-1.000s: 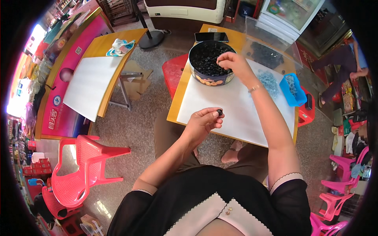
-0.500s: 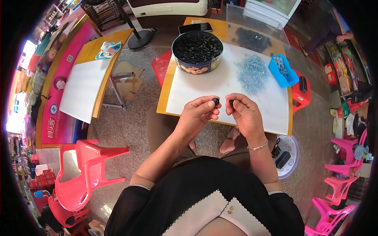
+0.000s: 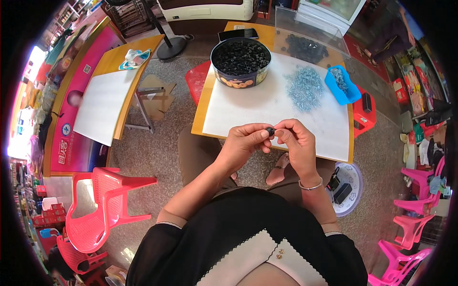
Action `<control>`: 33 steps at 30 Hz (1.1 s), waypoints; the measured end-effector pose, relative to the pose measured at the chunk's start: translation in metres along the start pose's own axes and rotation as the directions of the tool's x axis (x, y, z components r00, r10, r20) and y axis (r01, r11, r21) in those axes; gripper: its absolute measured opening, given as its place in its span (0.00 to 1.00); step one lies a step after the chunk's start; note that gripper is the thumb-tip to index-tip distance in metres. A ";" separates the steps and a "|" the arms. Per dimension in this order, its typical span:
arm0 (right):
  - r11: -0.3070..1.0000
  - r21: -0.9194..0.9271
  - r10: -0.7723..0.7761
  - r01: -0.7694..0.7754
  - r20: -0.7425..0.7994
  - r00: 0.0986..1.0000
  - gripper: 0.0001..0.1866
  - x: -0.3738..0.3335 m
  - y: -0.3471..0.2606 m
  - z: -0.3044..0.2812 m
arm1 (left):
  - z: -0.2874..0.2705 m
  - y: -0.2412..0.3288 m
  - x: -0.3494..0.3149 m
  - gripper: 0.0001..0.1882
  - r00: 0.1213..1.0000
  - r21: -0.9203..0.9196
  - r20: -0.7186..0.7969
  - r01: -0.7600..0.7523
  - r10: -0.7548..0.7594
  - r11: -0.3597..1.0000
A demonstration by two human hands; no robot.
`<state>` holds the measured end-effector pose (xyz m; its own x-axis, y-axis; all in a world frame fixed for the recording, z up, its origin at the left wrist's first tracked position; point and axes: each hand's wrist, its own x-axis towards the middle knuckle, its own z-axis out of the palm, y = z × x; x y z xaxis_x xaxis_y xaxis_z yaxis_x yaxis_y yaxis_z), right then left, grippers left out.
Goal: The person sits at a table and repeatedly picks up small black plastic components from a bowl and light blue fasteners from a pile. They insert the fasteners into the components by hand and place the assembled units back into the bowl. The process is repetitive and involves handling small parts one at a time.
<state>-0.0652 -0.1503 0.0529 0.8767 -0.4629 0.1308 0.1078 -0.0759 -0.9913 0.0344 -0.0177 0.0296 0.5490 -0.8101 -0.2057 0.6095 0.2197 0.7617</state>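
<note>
Over the near edge of a white-topped table [image 3: 281, 113], my two hands meet at the fingertips. My left hand [image 3: 242, 144] pinches a small round black part [image 3: 270, 131] between thumb and forefinger. Fingers of my right hand [image 3: 299, 145] are pinched together against the part's right side; the small black piece they hold is now hidden by the fingers. Beyond my hands stands a round tub [image 3: 238, 82] full of small black ring-like parts. To its right lies a loose heap of small clear bluish pieces [image 3: 305, 88], with a blue plastic basket [image 3: 352, 95] of similar pieces beside it.
A dark phone [image 3: 238, 34] lies behind the tub. Black parts [image 3: 307, 48] are heaped at the far right by a clear panel. Red stools [image 3: 197, 81] flank the table. A pink chair [image 3: 100, 209] and second table [image 3: 102, 107] are leftward; a white basin [image 3: 350, 190] is low right.
My hands, apart before with a small black piece in each, have come together. The right hand moved left and its piece dropped from sight; the left moved slightly right and down.
</note>
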 end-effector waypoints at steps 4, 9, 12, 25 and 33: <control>0.990 -0.134 -0.044 0.045 0.014 0.999 0.03 -0.001 0.003 0.001 | -0.002 0.002 -0.002 0.13 1.000 0.115 -0.001 -0.015 0.016 0.993; 0.996 -0.089 0.030 -0.027 0.041 0.999 0.03 -0.003 0.002 -0.001 | -0.004 0.005 -0.002 0.14 0.999 0.209 0.035 -0.001 -0.006 0.978; 0.993 -0.013 0.116 -0.116 0.063 0.991 0.05 -0.004 0.002 -0.005 | -0.004 0.005 -0.003 0.14 0.998 0.168 0.055 0.030 -0.040 0.985; 0.987 -0.158 0.003 0.028 0.193 0.981 0.11 0.002 0.009 -0.020 | -0.008 0.004 0.003 0.13 0.994 0.187 0.047 0.092 -0.102 0.978; 0.999 -0.008 -0.034 0.045 0.521 0.853 0.18 0.010 0.004 -0.026 | -0.018 0.012 0.009 0.11 0.933 0.237 0.185 0.261 -0.307 0.936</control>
<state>-0.0682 -0.1787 0.0510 0.9883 0.0676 0.1368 0.1433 -0.1031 -0.9843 0.0570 -0.0121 0.0254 0.2194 -0.9243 -0.3124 0.5783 -0.1347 0.8047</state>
